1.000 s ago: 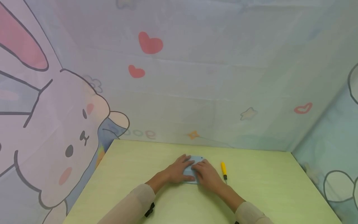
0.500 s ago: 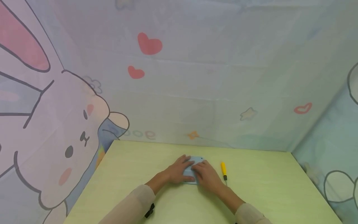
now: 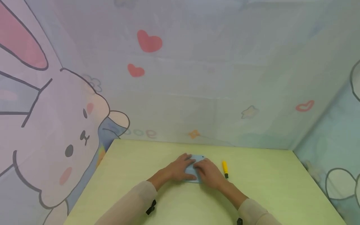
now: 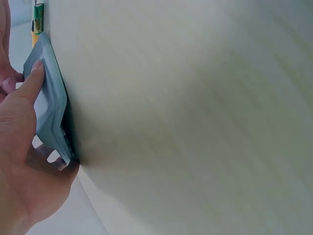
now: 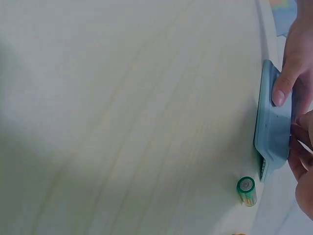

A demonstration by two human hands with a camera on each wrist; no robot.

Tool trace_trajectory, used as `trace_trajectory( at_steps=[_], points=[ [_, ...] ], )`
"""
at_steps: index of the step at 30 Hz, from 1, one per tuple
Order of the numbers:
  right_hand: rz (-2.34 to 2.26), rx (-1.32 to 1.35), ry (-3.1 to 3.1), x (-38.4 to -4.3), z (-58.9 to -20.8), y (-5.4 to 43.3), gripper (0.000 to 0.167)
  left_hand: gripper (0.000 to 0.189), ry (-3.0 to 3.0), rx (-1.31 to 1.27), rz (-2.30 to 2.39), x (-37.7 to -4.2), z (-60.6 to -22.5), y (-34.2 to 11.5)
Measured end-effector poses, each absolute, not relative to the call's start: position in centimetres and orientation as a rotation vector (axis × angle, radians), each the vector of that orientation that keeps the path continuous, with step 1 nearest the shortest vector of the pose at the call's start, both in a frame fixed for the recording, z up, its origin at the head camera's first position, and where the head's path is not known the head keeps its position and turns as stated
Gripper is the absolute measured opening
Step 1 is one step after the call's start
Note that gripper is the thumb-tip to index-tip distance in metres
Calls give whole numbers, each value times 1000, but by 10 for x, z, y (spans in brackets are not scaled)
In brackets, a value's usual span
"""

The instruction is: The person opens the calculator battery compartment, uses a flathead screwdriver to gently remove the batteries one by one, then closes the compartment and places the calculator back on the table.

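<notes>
A flat light blue plastic device (image 3: 194, 170) with rounded corners lies on the table between both hands. My left hand (image 3: 178, 168) grips its left side, and in the left wrist view the thumb lies along the device (image 4: 51, 98) while the fingers hold its far edge. My right hand (image 3: 211, 173) is at its right side with bent fingers, the fingertips close together on the upper face. In the right wrist view, part of the right hand (image 5: 305, 191) shows beside the device (image 5: 274, 125). What lies beneath the right fingers is hidden.
A screwdriver with a yellow handle (image 3: 225, 167) lies right of the right hand, its shaft hidden behind the wrist. A green battery (image 5: 247, 191) stands close to the device. The pale table (image 3: 267, 187) meets a printed cloth backdrop (image 3: 182, 93) behind.
Both hands stay on the device with almost no movement. The right forearm has shifted slightly and now covers the screwdriver's shaft. The head view has tilted a little.
</notes>
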State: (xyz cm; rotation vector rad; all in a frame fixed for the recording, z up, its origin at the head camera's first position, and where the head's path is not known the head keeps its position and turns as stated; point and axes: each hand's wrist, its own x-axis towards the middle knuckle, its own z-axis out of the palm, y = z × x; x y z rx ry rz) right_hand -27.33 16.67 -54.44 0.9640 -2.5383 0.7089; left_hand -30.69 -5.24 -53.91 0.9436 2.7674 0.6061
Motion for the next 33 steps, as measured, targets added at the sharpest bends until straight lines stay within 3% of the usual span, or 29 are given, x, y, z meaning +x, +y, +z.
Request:
trace_trajectory(
  at_steps=[20,26,33],
  points=[
    [904,835,-2596,-265,-533,187,25,88,2831,896,684,-298,-539,-54],
    [1026,705,-2658,-267,-536,196,25,89,2906,730,775,-296,-536,-60],
    [1121,619,-2670,-269,-539,199,25,75,2910,517,976,-297,-531,-63]
  ],
)
